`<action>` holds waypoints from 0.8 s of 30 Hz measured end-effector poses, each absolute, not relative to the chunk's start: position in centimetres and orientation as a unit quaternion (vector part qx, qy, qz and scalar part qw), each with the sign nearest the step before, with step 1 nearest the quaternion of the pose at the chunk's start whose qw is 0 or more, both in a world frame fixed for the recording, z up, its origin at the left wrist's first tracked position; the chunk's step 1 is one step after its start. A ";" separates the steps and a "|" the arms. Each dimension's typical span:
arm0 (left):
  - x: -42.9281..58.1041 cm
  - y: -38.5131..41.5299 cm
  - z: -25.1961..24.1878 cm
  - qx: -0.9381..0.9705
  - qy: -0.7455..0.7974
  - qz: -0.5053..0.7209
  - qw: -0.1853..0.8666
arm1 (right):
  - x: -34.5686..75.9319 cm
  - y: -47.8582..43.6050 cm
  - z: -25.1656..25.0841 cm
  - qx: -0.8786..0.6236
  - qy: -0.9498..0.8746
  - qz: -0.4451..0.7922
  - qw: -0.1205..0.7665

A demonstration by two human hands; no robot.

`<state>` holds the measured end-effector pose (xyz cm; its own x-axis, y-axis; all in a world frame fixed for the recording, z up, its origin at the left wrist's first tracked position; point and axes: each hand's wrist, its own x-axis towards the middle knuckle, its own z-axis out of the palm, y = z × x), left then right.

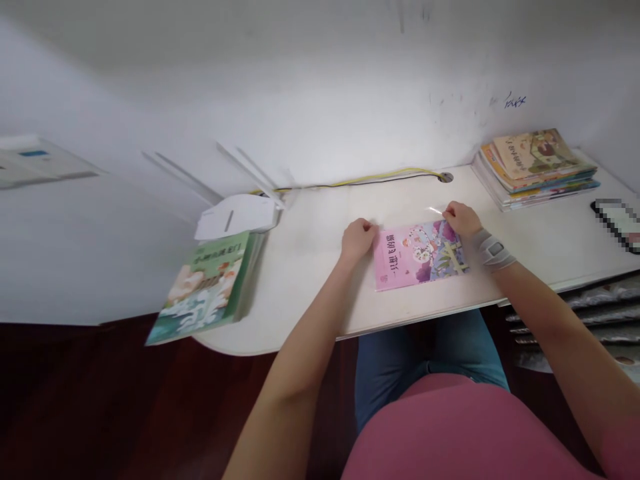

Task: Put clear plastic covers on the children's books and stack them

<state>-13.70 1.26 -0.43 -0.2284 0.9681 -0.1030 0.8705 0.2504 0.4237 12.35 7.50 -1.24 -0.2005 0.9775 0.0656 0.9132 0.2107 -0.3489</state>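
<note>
Pinching one pink book [420, 257] at its upper corners, two hands, left hand [359, 239] and right hand [463, 219], have it between them, centre-right of frame.

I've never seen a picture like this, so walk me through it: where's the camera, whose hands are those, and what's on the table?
There's no machine here. The camera sits on a person's head, looking forward and down, so both bare hands are the wearer's own. On the white table lies a pink book; the left hand is at its upper left corner and the right hand at its upper right. How firmly they grip is hard to tell. Further left are a green book and a white box with antennas; to the right, a stack of books.
</note>
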 end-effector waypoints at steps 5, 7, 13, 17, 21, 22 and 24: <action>-12.2 1.0 -0.8 0.625 0.772 0.102 0.055 | 11.1 5.9 -1.7 -0.630 -0.773 -0.016 0.081; -11.8 1.0 -1.0 0.637 0.767 0.079 0.024 | 10.7 5.8 -1.8 -0.625 -0.778 -0.031 0.063; -11.1 0.7 -0.6 0.639 0.767 0.050 0.007 | 10.5 6.2 -1.9 -0.619 -0.782 -0.031 0.062; -9.1 -0.7 0.4 0.663 0.747 0.051 -0.011 | 10.7 6.3 -2.1 -0.607 -0.791 -0.021 0.074; -6.2 -2.5 -0.2 0.729 0.684 0.031 0.026 | 10.9 6.4 -2.2 -0.601 -0.794 -0.014 0.085; -5.7 -2.9 -0.6 0.737 0.675 0.024 0.039 | 11.1 6.5 -2.2 -0.600 -0.795 -0.010 0.087; -5.2 -3.2 -1.6 0.745 0.665 0.018 0.048 | 11.5 6.8 -1.9 -0.603 -0.793 0.010 0.091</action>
